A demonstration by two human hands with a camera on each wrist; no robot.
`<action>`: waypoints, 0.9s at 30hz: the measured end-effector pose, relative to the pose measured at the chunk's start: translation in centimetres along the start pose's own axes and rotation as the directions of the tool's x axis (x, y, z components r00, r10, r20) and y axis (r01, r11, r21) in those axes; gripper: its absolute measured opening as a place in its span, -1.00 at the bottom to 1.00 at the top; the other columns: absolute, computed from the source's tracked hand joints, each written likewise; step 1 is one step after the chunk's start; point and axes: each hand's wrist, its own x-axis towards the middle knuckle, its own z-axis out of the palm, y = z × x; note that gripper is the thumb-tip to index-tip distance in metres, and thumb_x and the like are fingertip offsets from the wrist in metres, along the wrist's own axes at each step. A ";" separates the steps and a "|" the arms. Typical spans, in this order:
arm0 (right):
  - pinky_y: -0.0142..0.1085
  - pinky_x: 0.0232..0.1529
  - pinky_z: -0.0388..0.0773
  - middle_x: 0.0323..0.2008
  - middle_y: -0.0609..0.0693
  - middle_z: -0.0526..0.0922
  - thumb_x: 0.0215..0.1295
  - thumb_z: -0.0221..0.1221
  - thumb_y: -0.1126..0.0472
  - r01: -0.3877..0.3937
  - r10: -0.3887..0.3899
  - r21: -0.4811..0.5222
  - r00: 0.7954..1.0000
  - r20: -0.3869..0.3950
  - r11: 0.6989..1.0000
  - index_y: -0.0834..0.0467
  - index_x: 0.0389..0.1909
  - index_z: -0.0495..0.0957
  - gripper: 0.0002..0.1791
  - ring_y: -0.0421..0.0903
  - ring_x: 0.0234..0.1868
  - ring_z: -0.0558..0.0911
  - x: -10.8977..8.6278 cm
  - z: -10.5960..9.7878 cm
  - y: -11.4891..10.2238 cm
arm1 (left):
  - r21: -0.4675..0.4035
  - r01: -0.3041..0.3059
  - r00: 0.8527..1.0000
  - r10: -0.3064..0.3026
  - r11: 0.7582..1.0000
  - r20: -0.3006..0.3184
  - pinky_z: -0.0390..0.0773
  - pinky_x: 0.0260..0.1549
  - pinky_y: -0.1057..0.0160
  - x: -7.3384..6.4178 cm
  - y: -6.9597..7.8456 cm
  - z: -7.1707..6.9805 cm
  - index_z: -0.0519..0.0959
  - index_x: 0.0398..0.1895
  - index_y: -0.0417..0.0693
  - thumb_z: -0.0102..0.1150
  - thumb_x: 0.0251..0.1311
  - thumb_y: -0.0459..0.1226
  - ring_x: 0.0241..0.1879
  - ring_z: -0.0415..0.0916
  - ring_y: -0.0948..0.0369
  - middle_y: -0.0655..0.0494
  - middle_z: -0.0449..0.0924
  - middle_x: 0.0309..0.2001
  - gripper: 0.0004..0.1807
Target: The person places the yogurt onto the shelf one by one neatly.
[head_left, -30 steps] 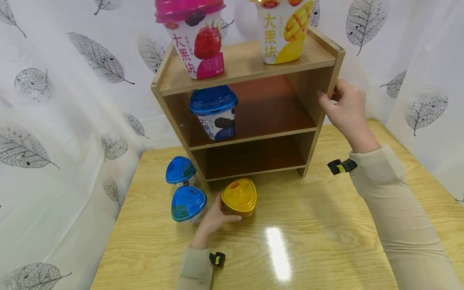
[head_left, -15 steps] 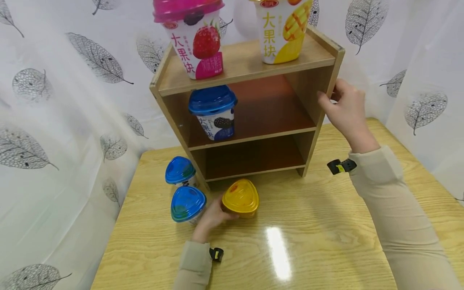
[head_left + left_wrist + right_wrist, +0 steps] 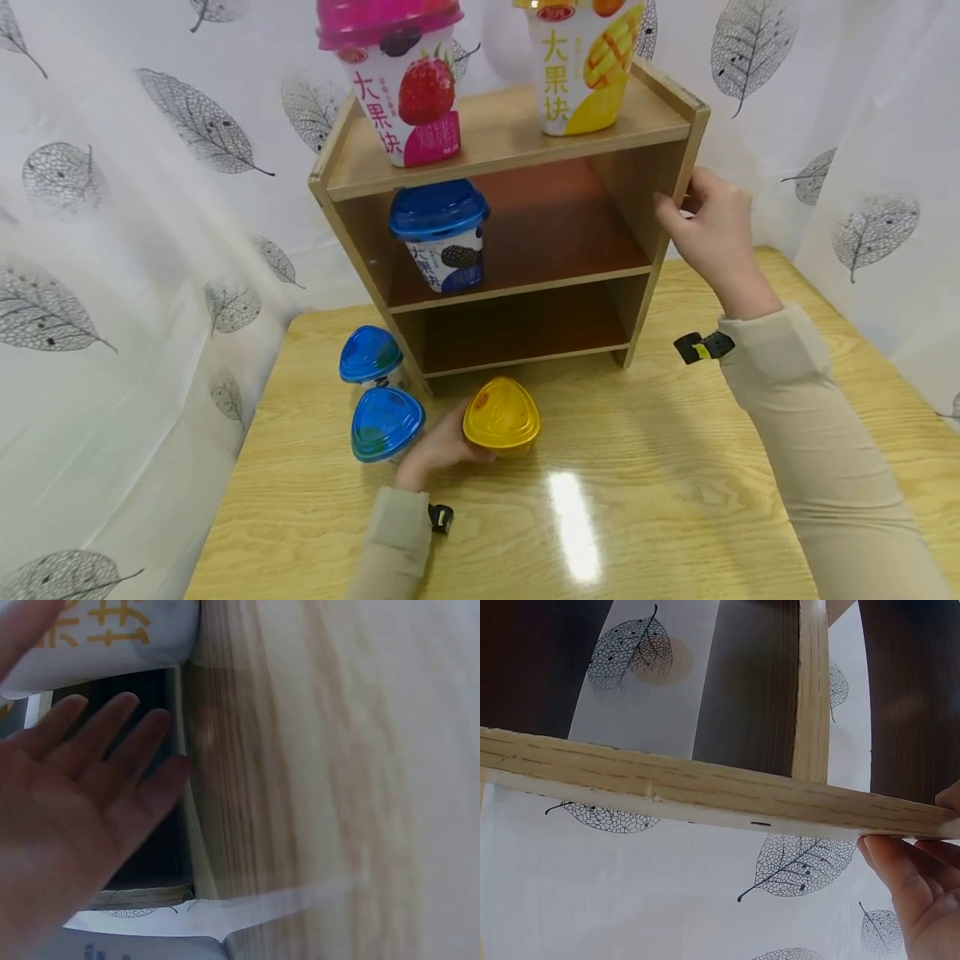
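Note:
A yellow-lidded cup [image 3: 501, 414] stands on the table in front of the wooden shelf [image 3: 510, 133]. My left hand [image 3: 442, 443] lies against its left side, thumb along the front. In the left wrist view the left hand [image 3: 82, 802] shows straight, spread fingers just below the cup [image 3: 112, 630]. My right hand [image 3: 686, 200] grips the shelf's right side panel, thumb on the front edge and fingers behind. The right wrist view shows the fingers [image 3: 915, 877] under the shelf's edge [image 3: 705, 787].
Two blue-lidded cups [image 3: 370, 354] [image 3: 386, 422] stand left of the yellow one. A blue cup [image 3: 440, 233] is on the middle shelf; a pink cup [image 3: 397, 75] and a yellow mango cup [image 3: 577, 58] are on top. A leaf-print curtain surrounds the table [image 3: 675, 483].
The yellow-lidded cup has shifted slightly right and towards me and turned a little under my left hand. The right hand has stayed on the shelf.

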 end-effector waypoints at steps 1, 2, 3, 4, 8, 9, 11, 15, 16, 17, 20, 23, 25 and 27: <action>-0.41 -0.25 0.53 -0.19 0.17 0.59 0.15 0.05 0.21 0.000 0.000 -0.003 1.000 -0.001 1.000 0.33 -0.10 0.50 -0.66 -0.02 -0.24 0.57 0.0 0.0 0.0 | -0.002 -0.007 1.000 0.007 1.000 0.006 0.14 0.14 -0.02 0.1 -0.4 0.0 0.12 0.24 -0.23 0.40 -0.27 -0.40 0.12 0.22 0.01 -0.12 0.27 0.15 -0.08; -0.42 -0.27 0.53 -0.20 0.17 0.59 0.15 0.05 0.21 0.000 0.000 -0.006 1.000 -0.001 1.000 0.33 -0.11 0.50 -0.66 -0.04 -0.25 0.58 -0.1 0.1 0.1 | 0.001 -0.015 1.000 0.015 1.000 0.011 0.14 0.14 -0.03 0.1 -0.5 0.0 0.12 0.24 -0.22 0.41 -0.26 -0.38 0.11 0.22 0.01 -0.11 0.26 0.14 -0.08; -0.44 -0.28 0.53 -0.21 0.17 0.59 0.15 0.05 0.21 0.000 0.000 -0.007 1.000 -0.002 1.000 0.33 -0.12 0.50 -0.67 -0.06 -0.27 0.58 -0.1 0.1 0.1 | 0.008 -0.020 1.000 0.020 1.000 0.010 0.15 0.13 -0.04 0.0 -0.6 0.0 0.12 0.24 -0.21 0.41 -0.26 -0.34 0.11 0.23 0.02 -0.10 0.27 0.14 -0.08; -0.45 -0.28 0.53 -0.21 0.17 0.59 0.15 0.05 0.21 0.000 0.000 -0.005 1.000 -0.002 1.000 0.34 -0.12 0.50 -0.67 -0.07 -0.27 0.57 -0.1 0.1 0.1 | 0.016 -0.021 1.000 0.021 1.000 0.007 0.16 0.12 -0.05 -0.1 -0.6 0.1 0.13 0.24 -0.19 0.42 -0.26 -0.30 0.10 0.24 0.03 -0.08 0.28 0.13 -0.08; -0.46 -0.30 0.53 -0.22 0.17 0.59 0.14 0.05 0.22 0.000 0.000 -0.001 1.000 -0.004 1.000 0.34 -0.13 0.50 -0.67 -0.11 -0.29 0.57 -0.2 0.2 0.2 | 0.049 -0.072 0.997 0.074 0.996 -0.033 0.21 0.08 -0.05 -0.4 -0.8 0.6 0.13 0.22 -0.19 0.42 -0.24 -0.24 0.07 0.27 0.04 -0.07 0.30 0.10 -0.09; -0.46 -0.30 0.53 -0.22 0.17 0.59 0.14 0.05 0.22 0.001 -0.001 0.001 1.000 -0.004 1.000 0.34 -0.13 0.50 -0.67 -0.11 -0.29 0.57 -0.2 0.2 0.2 | 0.052 -0.068 0.996 0.071 0.996 -0.054 0.21 0.08 -0.05 -0.5 -0.7 0.8 0.14 0.22 -0.18 0.42 -0.25 -0.24 0.07 0.27 0.03 -0.07 0.30 0.10 -0.09; -0.46 -0.30 0.53 -0.21 0.16 0.60 0.14 0.05 0.22 0.005 -0.005 0.002 1.000 -0.006 1.000 0.34 -0.12 0.50 -0.67 -0.09 -0.29 0.58 -0.2 0.2 0.2 | 0.057 -0.063 0.992 0.069 0.996 -0.103 0.21 0.09 -0.06 -0.6 -0.6 1.2 0.15 0.21 -0.19 0.42 -0.25 -0.27 0.08 0.27 0.02 -0.08 0.31 0.11 -0.11; -0.46 -0.30 0.53 -0.21 0.16 0.60 0.14 0.06 0.22 0.013 -0.013 0.003 1.000 -0.011 1.000 0.34 -0.12 0.50 -0.67 -0.10 -0.30 0.58 -0.1 0.2 0.2 | 0.080 0.016 0.974 0.003 0.997 -0.225 0.20 0.10 -0.05 -1.1 0.0 2.1 0.20 0.20 -0.19 0.44 -0.28 -0.28 0.09 0.27 0.01 -0.08 0.34 0.10 -0.11; -0.46 -0.29 0.53 -0.21 0.16 0.59 0.14 0.06 0.22 0.014 -0.014 0.005 1.000 -0.012 1.000 0.34 -0.12 0.50 -0.67 -0.10 -0.30 0.57 -0.1 0.2 0.1 | 0.087 0.031 0.968 -0.009 0.996 -0.250 0.21 0.09 -0.04 -1.1 0.1 2.3 0.21 0.20 -0.20 0.44 -0.29 -0.27 0.09 0.28 0.00 -0.09 0.35 0.10 -0.12; -0.46 -0.29 0.53 -0.20 0.16 0.59 0.14 0.06 0.22 0.015 -0.015 0.006 1.000 -0.015 1.000 0.34 -0.12 0.50 -0.67 -0.11 -0.29 0.57 -0.1 0.2 0.1 | 0.093 0.051 0.962 -0.024 0.994 -0.271 0.22 0.09 -0.04 -1.2 0.1 2.5 0.22 0.19 -0.21 0.45 -0.29 -0.26 0.08 0.29 0.00 -0.10 0.36 0.09 -0.12; -0.46 -0.28 0.53 -0.21 0.16 0.59 0.14 0.06 0.23 0.022 -0.022 0.003 0.999 -0.024 1.000 0.35 -0.12 0.50 -0.67 -0.10 -0.29 0.57 0.0 0.1 0.2 | 0.100 0.090 0.947 -0.054 0.991 -0.315 0.25 0.07 -0.03 -1.3 0.2 2.9 0.24 0.15 -0.25 0.45 -0.30 -0.22 0.05 0.31 -0.01 -0.13 0.39 0.05 -0.14; -0.47 -0.29 0.52 -0.20 0.16 0.60 0.14 0.06 0.23 0.026 -0.026 0.005 0.999 -0.025 1.000 0.35 -0.13 0.50 -0.67 -0.13 -0.29 0.57 0.0 0.1 0.2 | 0.076 0.109 0.938 -0.078 0.991 -0.337 0.26 0.07 -0.02 -1.2 0.2 3.1 0.27 0.13 -0.25 0.46 -0.31 -0.23 0.04 0.33 0.00 -0.12 0.41 0.03 -0.15; -0.50 -0.30 0.52 -0.21 0.16 0.60 0.14 0.06 0.23 0.029 -0.029 0.006 0.999 -0.026 1.000 0.35 -0.13 0.51 -0.68 -0.20 -0.31 0.57 0.1 0.2 0.3 | 0.054 0.107 0.937 -0.083 0.993 -0.340 0.25 0.07 -0.02 -1.2 0.2 3.2 0.27 0.14 -0.25 0.45 -0.31 -0.26 0.04 0.32 0.00 -0.12 0.41 0.03 -0.16; -0.52 -0.32 0.51 -0.22 0.16 0.60 0.13 0.07 0.23 0.030 -0.030 0.012 0.999 -0.028 0.999 0.35 -0.14 0.51 -0.68 -0.28 -0.34 0.55 0.1 0.2 0.4 | 0.029 0.102 0.936 -0.086 0.994 -0.341 0.24 0.08 -0.02 -1.3 0.6 3.2 0.27 0.14 -0.25 0.45 -0.30 -0.31 0.05 0.32 0.00 -0.13 0.41 0.03 -0.17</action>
